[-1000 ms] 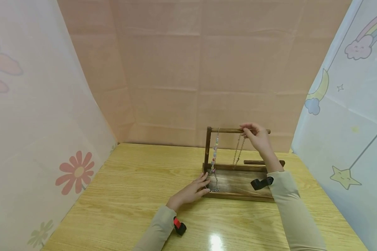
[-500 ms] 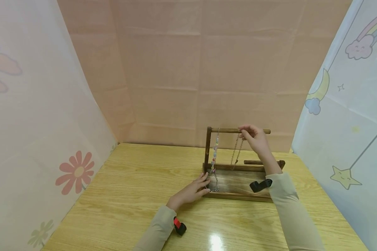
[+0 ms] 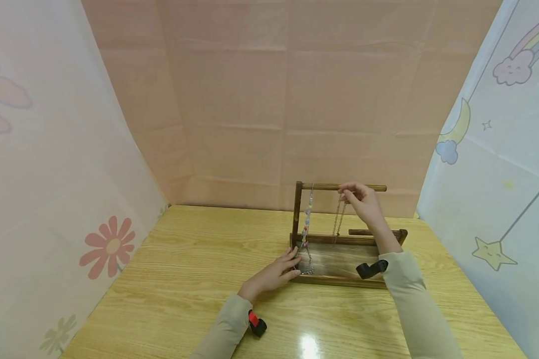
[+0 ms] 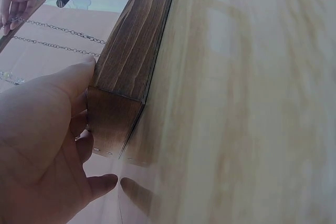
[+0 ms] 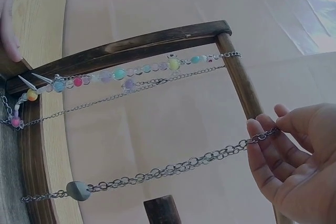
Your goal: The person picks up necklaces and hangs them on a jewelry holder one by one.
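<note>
Our right hand [image 5: 304, 156] pinched the silver metal-link necklace [image 5: 173, 170] between fingers, near the dark-brown wooden rack [image 3: 298, 209]'s top; left hand [image 3: 273, 274] had fingers apart. Seemed light, floppy, best held by upper links.

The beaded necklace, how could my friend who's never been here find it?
On the wooden table sits a dark wooden jewelry stand. Look along its higher bar, close to the upright post. The beaded necklace hangs there; its colorful beads set it apart from the metal chain in the right hand.

the right hand [image 5: 299, 161] hides the held chain's [image 5: 168, 170] top.
</note>
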The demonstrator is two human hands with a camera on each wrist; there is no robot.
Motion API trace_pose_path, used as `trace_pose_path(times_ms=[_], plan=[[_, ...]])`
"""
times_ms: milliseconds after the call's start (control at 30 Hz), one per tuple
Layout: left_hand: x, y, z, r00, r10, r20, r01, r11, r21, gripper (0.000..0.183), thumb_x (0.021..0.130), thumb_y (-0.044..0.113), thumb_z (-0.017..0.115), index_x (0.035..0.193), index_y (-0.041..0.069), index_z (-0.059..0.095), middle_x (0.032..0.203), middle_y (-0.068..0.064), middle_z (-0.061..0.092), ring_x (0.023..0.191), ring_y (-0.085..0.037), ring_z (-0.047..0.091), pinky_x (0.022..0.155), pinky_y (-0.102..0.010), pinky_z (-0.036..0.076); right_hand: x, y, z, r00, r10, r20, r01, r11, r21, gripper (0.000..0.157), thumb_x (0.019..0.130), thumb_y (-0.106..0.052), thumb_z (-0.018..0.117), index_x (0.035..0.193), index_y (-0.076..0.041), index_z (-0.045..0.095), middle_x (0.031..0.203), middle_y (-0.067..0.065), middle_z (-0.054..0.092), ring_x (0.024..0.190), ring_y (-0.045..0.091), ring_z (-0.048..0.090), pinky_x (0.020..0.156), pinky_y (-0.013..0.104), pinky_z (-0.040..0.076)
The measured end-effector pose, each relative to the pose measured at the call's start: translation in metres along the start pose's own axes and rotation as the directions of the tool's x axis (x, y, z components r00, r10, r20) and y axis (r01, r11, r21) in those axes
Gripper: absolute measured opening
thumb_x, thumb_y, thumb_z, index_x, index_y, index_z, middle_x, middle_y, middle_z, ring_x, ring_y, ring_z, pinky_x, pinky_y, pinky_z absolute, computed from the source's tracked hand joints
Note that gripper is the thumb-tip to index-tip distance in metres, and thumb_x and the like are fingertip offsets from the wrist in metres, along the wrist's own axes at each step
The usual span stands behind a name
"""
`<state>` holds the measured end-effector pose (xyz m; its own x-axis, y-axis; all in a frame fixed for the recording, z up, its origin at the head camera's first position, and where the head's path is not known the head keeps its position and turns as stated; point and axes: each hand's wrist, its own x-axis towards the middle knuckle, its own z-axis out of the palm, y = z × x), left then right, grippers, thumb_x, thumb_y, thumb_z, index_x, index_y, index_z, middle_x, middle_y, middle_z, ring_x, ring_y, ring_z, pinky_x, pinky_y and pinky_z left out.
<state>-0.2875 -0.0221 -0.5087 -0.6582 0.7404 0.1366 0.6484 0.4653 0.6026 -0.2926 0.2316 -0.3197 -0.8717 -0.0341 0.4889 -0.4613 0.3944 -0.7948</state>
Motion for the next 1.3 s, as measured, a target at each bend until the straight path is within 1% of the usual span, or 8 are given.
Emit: trace_pose_path(times_ms=[100,333,567,800,867,1033,1133,1300], plan=[[0.000,0.000,0.000,1.000,-0.001,0.001,0.001,1.000,-0.003,0.054,0.093,0.041,0.034,0.138,0.012,0.026,0.148,0.001,0.003,0.135,-0.022,0.000,0.104,-0.049,0.018,0.000,0.001,0.001,1.000,0.000,0.004,0.000,1.000,-0.002,0.022,0.090,-0.005,0.046,0.105,0.008,0.056,0.100,0.028,0.054,0.082,0.036,0.055,0.069,0.030,0.050],[0.000,-0.001,0.000,1.000,0.001,0.000,-0.001,1.000,0.000,0.054,0.093,0.042,0.034,0.138,0.013,0.026,0.148,0.000,0.004,0.135,-0.023,0.000,0.104,-0.049,0.017,-0.002,0.005,0.001,1.000,-0.008,0.010,0.008,1.000,0.018,0.022,0.090,-0.004,0.046,0.105,0.010,0.054,0.100,0.028,0.054,0.082,0.034,0.056,0.066,0.018,0.049],[0.001,-0.002,0.001,1.000,0.006,-0.005,-0.006,1.000,0.005,0.054,0.093,0.041,0.034,0.138,0.012,0.027,0.148,0.000,0.004,0.134,-0.026,0.001,0.104,-0.049,0.018,-0.004,0.009,0.001,0.999,-0.013,0.029,0.012,0.999,0.030,0.022,0.090,-0.005,0.046,0.105,0.008,0.054,0.102,0.027,0.054,0.086,0.038,0.056,0.072,0.025,0.050],[0.001,-0.003,0.001,1.000,-0.003,-0.008,0.003,1.000,-0.006,0.054,0.092,0.040,0.037,0.138,0.013,0.027,0.148,-0.001,0.005,0.134,-0.028,0.002,0.102,-0.051,0.019,-0.004,0.012,0.000,0.999,-0.031,0.035,0.030,0.999,0.042,0.023,0.090,-0.003,0.046,0.106,0.012,0.053,0.102,0.030,0.053,0.086,0.039,0.055,0.072,0.020,0.049],[0.001,-0.004,0.001,1.000,-0.005,-0.006,0.005,1.000,-0.008,0.054,0.092,0.041,0.036,0.138,0.014,0.027,0.148,0.000,0.004,0.134,-0.027,0.002,0.102,-0.052,0.019,-0.004,0.013,0.001,0.999,-0.034,0.036,0.032,0.999,0.044,0.023,0.089,-0.002,0.046,0.105,0.012,0.053,0.101,0.028,0.054,0.086,0.040,0.054,0.073,0.021,0.049],[0.001,-0.003,0.001,1.000,-0.002,-0.001,0.002,1.000,-0.010,0.055,0.092,0.043,0.033,0.138,0.013,0.026,0.148,0.000,0.003,0.134,-0.025,0.001,0.103,-0.051,0.018,-0.004,0.018,0.001,0.998,-0.044,0.036,0.042,0.998,0.054,0.022,0.089,-0.002,0.046,0.105,0.012,0.054,0.097,0.013,0.058,0.089,0.040,0.055,0.076,0.025,0.049],[0.002,-0.004,0.001,1.000,0.004,0.001,-0.004,1.000,-0.002,0.055,0.093,0.043,0.033,0.138,0.012,0.026,0.148,0.000,0.002,0.134,-0.024,0.000,0.103,-0.050,0.018,-0.003,0.024,0.001,0.998,-0.055,0.033,0.053,0.996,0.074,0.023,0.089,-0.002,0.046,0.106,0.012,0.053,0.097,0.008,0.058,0.089,0.037,0.056,0.077,0.026,0.049],[0.003,-0.005,0.002,1.000,0.011,-0.002,-0.011,1.000,0.000,0.055,0.093,0.042,0.033,0.138,0.011,0.027,0.148,-0.002,0.003,0.134,-0.025,0.000,0.103,-0.050,0.019,-0.002,0.041,0.001,0.997,-0.068,0.027,0.065,0.993,0.096,0.024,0.090,-0.008,0.048,0.107,0.007,0.055,0.099,0.003,0.059,0.091,0.027,0.058,0.076,0.020,0.049]])
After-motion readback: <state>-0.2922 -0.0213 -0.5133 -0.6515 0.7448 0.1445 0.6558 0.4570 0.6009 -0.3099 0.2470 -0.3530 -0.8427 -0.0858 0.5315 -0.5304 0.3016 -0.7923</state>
